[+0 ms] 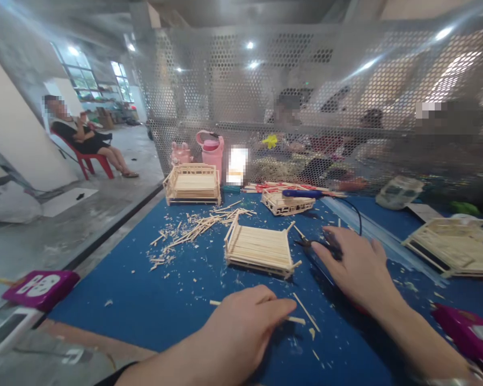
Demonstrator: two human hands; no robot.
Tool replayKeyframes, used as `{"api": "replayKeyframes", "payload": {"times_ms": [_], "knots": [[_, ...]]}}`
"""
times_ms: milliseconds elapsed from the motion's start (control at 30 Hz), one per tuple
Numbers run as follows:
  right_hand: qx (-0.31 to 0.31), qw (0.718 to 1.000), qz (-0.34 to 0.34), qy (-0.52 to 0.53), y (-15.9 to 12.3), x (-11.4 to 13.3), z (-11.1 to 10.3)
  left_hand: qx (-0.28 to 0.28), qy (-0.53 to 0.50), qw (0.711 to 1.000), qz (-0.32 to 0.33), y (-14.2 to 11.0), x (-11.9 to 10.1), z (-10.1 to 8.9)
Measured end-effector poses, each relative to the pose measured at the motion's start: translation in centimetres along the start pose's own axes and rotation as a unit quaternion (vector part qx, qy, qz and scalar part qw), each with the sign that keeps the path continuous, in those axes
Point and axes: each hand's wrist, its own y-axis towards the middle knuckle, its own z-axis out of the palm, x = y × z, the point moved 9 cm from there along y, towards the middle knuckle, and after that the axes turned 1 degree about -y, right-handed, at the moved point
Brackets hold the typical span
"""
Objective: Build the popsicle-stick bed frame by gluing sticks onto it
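Observation:
My left hand is low over the blue tabletop, its fingers closed around a thin wooden stick that shows at both sides of the hand; the underside of the grip is hidden. My right hand is closed on a pair of cutting pliers, jaws pointing left and handles partly under the palm. Between and beyond the hands stands a small bed-like frame of wooden sticks with short corner posts. A loose stick lies just right of my left fingertips.
Cut sticks and scraps litter the mat. Behind them stand a finished-looking stick model, a smaller frame with a blue-handled corded tool on it, and a pink bottle. Another model is at right. A person sits left.

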Motion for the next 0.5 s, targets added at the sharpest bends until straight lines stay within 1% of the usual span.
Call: {"api": "replayKeyframes", "payload": {"times_ms": [33, 67, 100, 133, 167, 200, 233, 300, 367, 400, 433, 467, 500], "knots": [[-0.011, 0.996, -0.069, 0.06, -0.7, 1.9, -1.2, -0.03, 0.008, 0.999, 0.014, 0.0, 0.1, -0.6], [0.01, 0.983, -0.141, 0.114, -1.5, 3.9, -2.1, -0.06, 0.021, 0.998, 0.027, 0.0, 0.1, -1.2], [0.031, 0.965, -0.212, 0.151, -2.6, 5.7, -2.9, -0.09, 0.037, 0.994, 0.04, 0.0, 0.0, -1.9], [0.043, 0.947, -0.264, 0.178, -3.5, 7.2, -3.9, -0.115, 0.052, 0.99, 0.055, 0.0, -0.2, -2.5], [0.053, 0.933, -0.298, 0.196, -4.1, 8.2, -4.6, -0.136, 0.066, 0.986, 0.073, 0.1, -0.5, -3.0], [0.051, 0.925, -0.316, 0.204, -4.5, 8.8, -5.1, -0.149, 0.077, 0.982, 0.091, 0.2, -0.9, -3.5], [0.043, 0.922, -0.322, 0.208, -4.6, 9.1, -5.6, -0.154, 0.086, 0.978, 0.109, 0.4, -1.4, -3.9], [0.019, 0.927, -0.316, 0.201, -4.3, 9.1, -5.8, -0.15, 0.103, 0.973, 0.139, 1.0, -2.2, -4.5], [-0.007, 0.935, -0.301, 0.186, -3.7, 8.6, -5.6, -0.152, 0.116, 0.969, 0.159, 1.5, -2.5, -5.4], [-0.019, 0.94, -0.291, 0.179, -3.3, 8.3, -5.4, -0.166, 0.119, 0.965, 0.164, 1.7, -2.4, -6.2], [-0.035, 0.945, -0.276, 0.172, -3.0, 7.8, -5.2, -0.196, 0.119, 0.96, 0.159, 1.6, -2.0, -7.3], [-0.051, 0.951, -0.257, 0.166, -2.7, 7.3, -5.0, -0.243, 0.116, 0.952, 0.145, 1.4, -1.2, -8.7], [-0.068, 0.955, -0.239, 0.162, -2.5, 6.8, -4.8, -0.3, 0.107, 0.942, 0.108, 1.0, 0.2, -10.2]]}}
